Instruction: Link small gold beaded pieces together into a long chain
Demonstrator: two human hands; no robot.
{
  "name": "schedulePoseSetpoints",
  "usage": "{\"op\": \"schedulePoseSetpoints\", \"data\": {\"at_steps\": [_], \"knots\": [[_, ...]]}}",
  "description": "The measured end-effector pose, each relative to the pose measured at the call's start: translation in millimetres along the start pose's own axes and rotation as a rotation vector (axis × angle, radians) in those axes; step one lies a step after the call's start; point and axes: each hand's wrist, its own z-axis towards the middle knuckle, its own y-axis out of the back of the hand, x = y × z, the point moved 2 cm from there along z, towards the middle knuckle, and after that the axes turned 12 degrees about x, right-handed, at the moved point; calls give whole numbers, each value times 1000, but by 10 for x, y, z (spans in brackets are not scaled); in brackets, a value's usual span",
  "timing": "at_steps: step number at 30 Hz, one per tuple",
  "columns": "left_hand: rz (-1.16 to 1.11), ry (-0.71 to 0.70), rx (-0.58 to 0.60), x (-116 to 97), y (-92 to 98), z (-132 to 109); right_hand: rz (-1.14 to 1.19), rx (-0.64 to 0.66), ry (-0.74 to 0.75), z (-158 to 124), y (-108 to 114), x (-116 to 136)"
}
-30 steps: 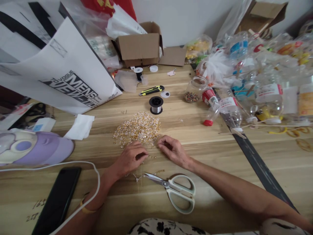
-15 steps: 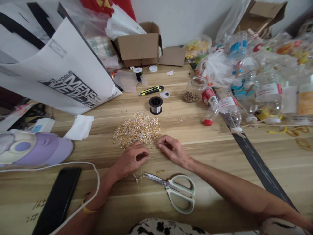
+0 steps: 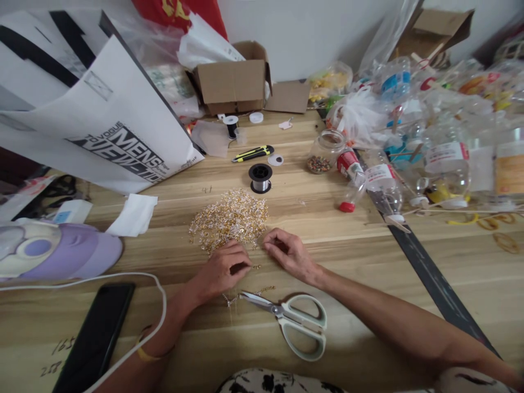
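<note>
A heap of small gold and clear beads (image 3: 229,215) lies on the wooden table in front of my hands. My left hand (image 3: 227,266) is at its near edge, thumb and fingers pinched, with a few small gold beads (image 3: 256,267) showing at the fingertips. To the right, my right hand (image 3: 290,254) is also pinched beside the heap; whatever is between its fingertips is too small to make out. Below the left hand lies a beaded strand (image 3: 268,288) with fine thread ends. White-handled scissors (image 3: 282,314) rest partly open, their tips by the strand.
Behind the heap are a wire spool (image 3: 260,179), a yellow-black utility knife (image 3: 252,153) and a jar of beads (image 3: 321,158). Plastic bottles (image 3: 382,177) crowd the right. A phone (image 3: 96,335), a white cable (image 3: 164,305) and a large paper bag (image 3: 98,120) are at left.
My left hand has shifted slightly down and right, still pinched, the gold beads staying at its fingertips. My right hand keeps nearly the same place and pinch.
</note>
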Motion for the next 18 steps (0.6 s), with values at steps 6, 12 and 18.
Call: {"op": "schedulePoseSetpoints", "data": {"at_steps": [6, 12, 18], "knots": [[6, -42, 15, -8, -17, 6, 4, 13, -14, -7, -2, 2], [-20, -36, 14, 1, -45, -10, 13, 9, 0, -1, -8, -8], [-69, -33, 12, -32, -56, -17, 19, 4, -11, -4, -9, 5]]}}
